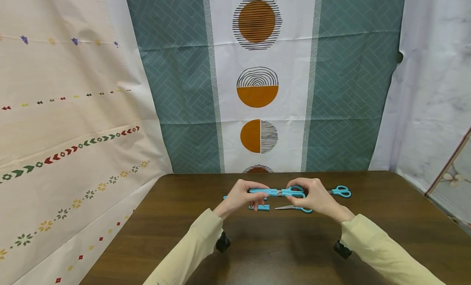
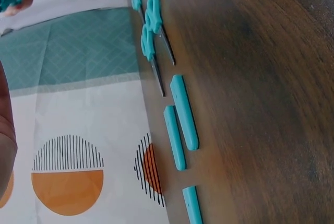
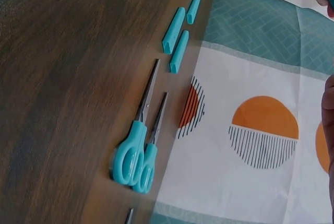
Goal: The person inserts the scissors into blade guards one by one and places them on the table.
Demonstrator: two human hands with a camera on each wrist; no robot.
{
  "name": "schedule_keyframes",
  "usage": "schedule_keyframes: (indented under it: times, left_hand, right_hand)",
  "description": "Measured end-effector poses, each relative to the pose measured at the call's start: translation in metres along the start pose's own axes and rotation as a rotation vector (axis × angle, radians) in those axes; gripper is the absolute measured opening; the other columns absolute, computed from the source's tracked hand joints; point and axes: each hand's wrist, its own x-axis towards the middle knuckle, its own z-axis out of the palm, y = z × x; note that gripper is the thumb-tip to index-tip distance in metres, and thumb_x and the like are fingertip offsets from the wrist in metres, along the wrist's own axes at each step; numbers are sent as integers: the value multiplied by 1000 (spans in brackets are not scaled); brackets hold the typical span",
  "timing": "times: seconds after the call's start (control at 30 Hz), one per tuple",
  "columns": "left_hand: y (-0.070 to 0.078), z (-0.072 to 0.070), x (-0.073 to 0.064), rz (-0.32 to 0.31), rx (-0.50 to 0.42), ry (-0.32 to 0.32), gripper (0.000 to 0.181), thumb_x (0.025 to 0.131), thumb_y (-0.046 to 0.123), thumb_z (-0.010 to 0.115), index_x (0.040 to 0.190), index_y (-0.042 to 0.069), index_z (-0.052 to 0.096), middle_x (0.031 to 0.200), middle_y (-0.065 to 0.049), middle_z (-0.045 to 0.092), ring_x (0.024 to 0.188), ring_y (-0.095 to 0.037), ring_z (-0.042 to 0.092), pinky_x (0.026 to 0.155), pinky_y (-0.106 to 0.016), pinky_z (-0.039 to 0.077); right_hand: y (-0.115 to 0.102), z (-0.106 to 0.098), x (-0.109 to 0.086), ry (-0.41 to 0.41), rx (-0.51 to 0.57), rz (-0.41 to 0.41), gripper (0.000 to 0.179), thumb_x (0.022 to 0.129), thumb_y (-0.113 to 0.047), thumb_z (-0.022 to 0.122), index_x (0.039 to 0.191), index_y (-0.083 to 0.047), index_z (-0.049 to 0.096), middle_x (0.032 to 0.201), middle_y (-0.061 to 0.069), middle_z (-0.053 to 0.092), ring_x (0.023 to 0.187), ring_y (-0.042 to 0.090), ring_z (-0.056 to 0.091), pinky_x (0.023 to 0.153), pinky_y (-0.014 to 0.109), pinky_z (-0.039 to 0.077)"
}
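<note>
You are pinching the blue-handled metal scissors [image 1: 288,192] in your right hand [image 1: 314,196]; they're pointing left, lying lengthwise in line with the light-blue plastic sheath [image 1: 266,192] your left hand [image 1: 239,198] is gripping, above the dark wooden counter [image 1: 265,248].

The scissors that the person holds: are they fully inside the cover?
Only partly in: a bit of bare blade shows between the cover and the scissors handles.

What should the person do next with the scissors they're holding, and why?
Maybe the right hand should gently push its scissors further into the blue cover in the left hand. They look lined up, and a bit of metal blade shows outside the cover, so the scissors don't seem fully in.
</note>
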Motion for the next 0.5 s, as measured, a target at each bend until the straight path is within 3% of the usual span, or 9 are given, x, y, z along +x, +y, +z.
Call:
schedule_keyframes:
  times: [0.13, 0.23, 0.37, 0.47, 0.5]
  left_hand:
    - [1, -1, -1, -8, -8, 3, 20, 87, -1, 59, 104, -8, 63, 68, -27, 58, 46, -25, 53, 45, -28, 45]
    - [2, -2, -1, -16, -13, 15, 20, 86, -1, 59, 104, -8, 62, 69, -21, 60, 46, -27, 52, 45, -28, 45]
    - [3, -5, 0, -28, -12, 41, 20, 86, 0, 60, 105, -7, 63, 69, -21, 60, 46, -27, 52, 45, -30, 46]
    - [2, -6, 1, -36, -7, 54, 21, 87, 1, 60, 105, -7, 62, 71, -26, 59, 46, -27, 53, 45, -32, 46]
    - [1, -6, 2, -39, -5, 59, 21, 87, 2, 60, 105, -7, 62, 71, -27, 59, 46, -27, 54, 45, -32, 46]
  right_hand:
    - [-1, 2, 1, 19, -6, 30, 22, 70, 4, 73, 88, -3, 63, 64, -2, 53, 45, 6, 41, 39, 21, 36]
    - [-3, 4, 2, 24, -1, 105, 21, 72, 1, 72, 90, -3, 63, 64, -3, 53, 45, 8, 41, 40, 22, 35]
    - [0, 5, 5, -1, 114, 284, 21, 78, -5, 70, 98, -3, 62, 71, 3, 58, 49, 14, 46, 44, 25, 40]
    - [12, 8, 7, -40, 233, 440, 30, 82, -15, 69, 109, -5, 60, 84, 9, 58, 48, 17, 46, 44, 28, 41]
    - [16, 9, 8, -55, 267, 482, 34, 83, -18, 68, 113, -5, 59, 81, 9, 57, 47, 17, 44, 43, 27, 39]
